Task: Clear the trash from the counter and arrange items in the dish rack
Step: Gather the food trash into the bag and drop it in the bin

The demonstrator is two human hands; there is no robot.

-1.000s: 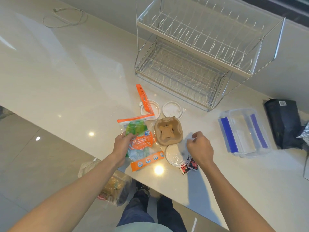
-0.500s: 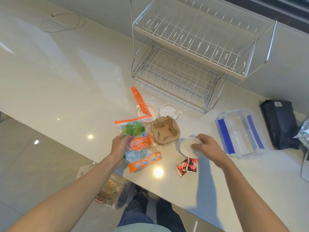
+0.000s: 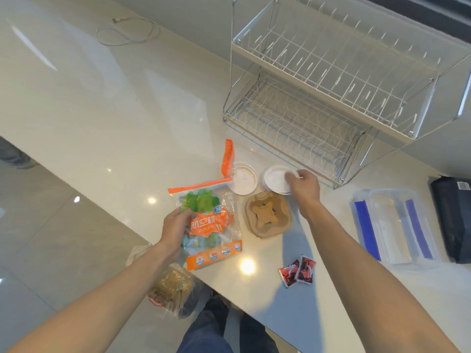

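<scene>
My left hand (image 3: 175, 229) grips the left side of an orange and clear plastic bag of cups (image 3: 211, 222) lying at the counter's front. My right hand (image 3: 304, 186) holds a round clear plastic lid (image 3: 276, 179) by its right rim, over another lid lying just in front of the dish rack. A second lid (image 3: 242, 178) lies to its left. A brown paper cup carrier (image 3: 267, 216) sits between my hands. Two red sauce packets (image 3: 297, 273) lie near the front edge. The two-tier wire dish rack (image 3: 331, 98) stands at the back with nothing in it.
A clear storage box with blue clips (image 3: 392, 225) lies to the right, a black bag (image 3: 453, 220) beyond it. A torn orange strip (image 3: 227, 157) lies by the lids. A white cable (image 3: 127, 31) is far left. A plastic trash bag (image 3: 173, 289) sits on the floor below the counter edge.
My right hand picked the clear lid up from over the sauce packets and carried it back and left onto the lid near the rack. My left hand stayed on the bag.
</scene>
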